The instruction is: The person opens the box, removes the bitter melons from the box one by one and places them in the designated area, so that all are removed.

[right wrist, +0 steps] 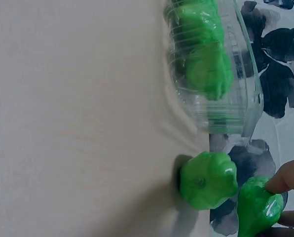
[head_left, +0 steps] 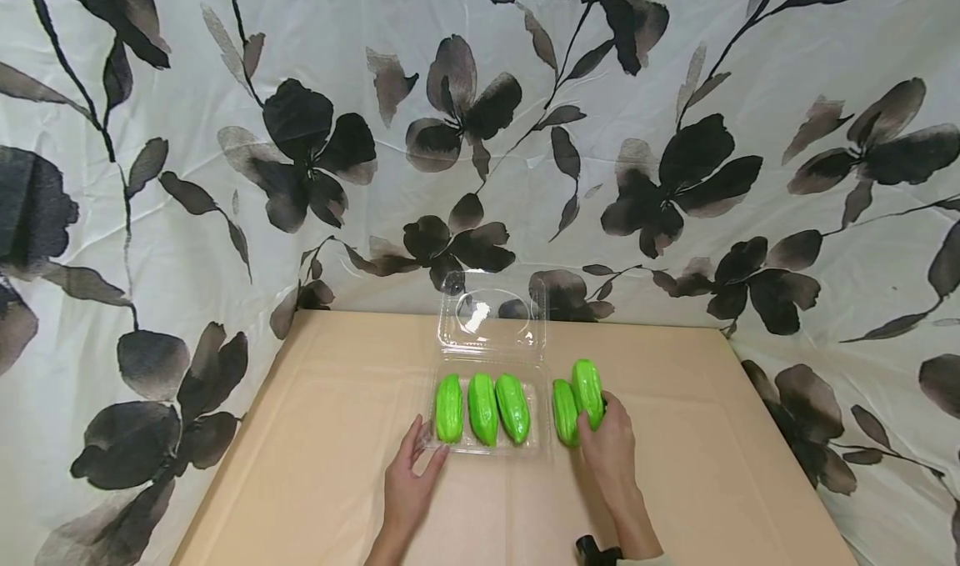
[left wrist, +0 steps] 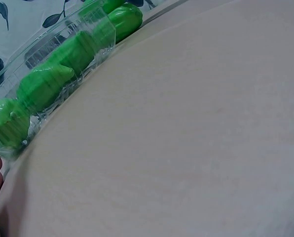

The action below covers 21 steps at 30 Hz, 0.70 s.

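A clear plastic clamshell box lies with its lid raised at the back. Inside, three shiny green cucumbers stand side by side. My left hand holds the box by its near left corner, thumb at the front edge and fingers along the side. To the right of the box, my right hand grips another cucumber between thumb and fingers. Just left of it a loose cucumber rests on the table, also visible in the right wrist view beside the held cucumber.
The tan table ends at the back against a white cloth printed with dark flowers, which hangs down at both sides too. A black strap device is on the right wrist.
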Each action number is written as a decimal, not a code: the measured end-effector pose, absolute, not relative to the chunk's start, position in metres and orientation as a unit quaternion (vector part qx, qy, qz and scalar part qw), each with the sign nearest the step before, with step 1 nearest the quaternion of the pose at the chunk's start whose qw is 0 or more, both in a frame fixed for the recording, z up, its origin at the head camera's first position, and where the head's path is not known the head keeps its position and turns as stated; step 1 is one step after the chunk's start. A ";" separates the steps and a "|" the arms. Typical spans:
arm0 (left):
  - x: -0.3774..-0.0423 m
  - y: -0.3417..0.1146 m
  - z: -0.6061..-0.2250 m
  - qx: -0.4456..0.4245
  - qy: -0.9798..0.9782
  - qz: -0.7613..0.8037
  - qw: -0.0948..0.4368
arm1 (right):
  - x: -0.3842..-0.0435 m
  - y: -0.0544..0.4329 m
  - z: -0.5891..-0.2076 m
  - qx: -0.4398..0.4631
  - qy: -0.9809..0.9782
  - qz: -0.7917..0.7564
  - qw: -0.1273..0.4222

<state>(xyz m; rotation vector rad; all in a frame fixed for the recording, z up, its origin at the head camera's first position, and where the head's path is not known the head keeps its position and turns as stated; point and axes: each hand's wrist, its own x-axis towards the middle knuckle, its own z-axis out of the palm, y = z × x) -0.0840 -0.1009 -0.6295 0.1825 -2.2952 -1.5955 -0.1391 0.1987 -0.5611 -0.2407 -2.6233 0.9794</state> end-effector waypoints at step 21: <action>-0.081 -0.105 -0.630 0.057 -0.808 -0.562 0.167 | -0.136 0.205 -0.577 -0.099 -0.922 0.344 0.147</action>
